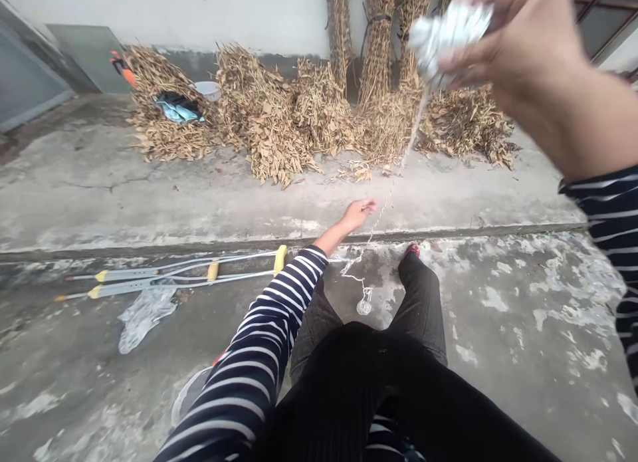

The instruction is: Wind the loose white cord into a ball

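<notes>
clamping one crumpled plastic bag [448,40], the right hand [523,43] is shut high up, one thin strand [393,189] running down to the concrete floor [498,302]. the left hand [357,215] hangs loosely open just beside it; two crutches [169,274] lie further left.

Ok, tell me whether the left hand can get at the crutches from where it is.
Probably yes, with a swing back. The left hand is stretched forward, but the crutches lie on the ground beside the striped left sleeve, their yellow grip almost touching it, nothing between.
</notes>
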`<state>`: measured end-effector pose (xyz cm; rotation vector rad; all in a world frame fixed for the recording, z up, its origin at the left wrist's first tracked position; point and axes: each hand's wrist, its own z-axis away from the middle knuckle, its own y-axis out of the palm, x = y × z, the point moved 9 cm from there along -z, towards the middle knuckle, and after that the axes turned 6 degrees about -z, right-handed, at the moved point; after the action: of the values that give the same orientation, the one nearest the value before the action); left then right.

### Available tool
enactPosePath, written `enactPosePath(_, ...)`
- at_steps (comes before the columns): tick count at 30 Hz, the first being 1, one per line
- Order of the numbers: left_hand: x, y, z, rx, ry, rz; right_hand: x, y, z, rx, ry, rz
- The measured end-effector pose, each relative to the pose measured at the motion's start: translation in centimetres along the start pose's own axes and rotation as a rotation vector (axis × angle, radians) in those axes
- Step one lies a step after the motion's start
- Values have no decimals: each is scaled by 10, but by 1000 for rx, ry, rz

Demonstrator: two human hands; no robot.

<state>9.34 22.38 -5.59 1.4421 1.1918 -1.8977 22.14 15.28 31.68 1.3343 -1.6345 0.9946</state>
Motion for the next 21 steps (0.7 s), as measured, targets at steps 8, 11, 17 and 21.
enactPosePath(8, -98, -32, 24, -280, 264, 338, -98, 40, 55, 68, 271, 8)
enactPosePath(11, -98, -32, 30, -367, 232, 233, -121, 46, 63, 106, 272, -113)
enactPosePath(17, -101, -8, 50, -79, 233, 273, -154, 20, 74, -83, 463, -291)
enactPosePath(21, -94, 0, 79, 301, 165, 387, -182, 0, 93, -120, 580, -366)
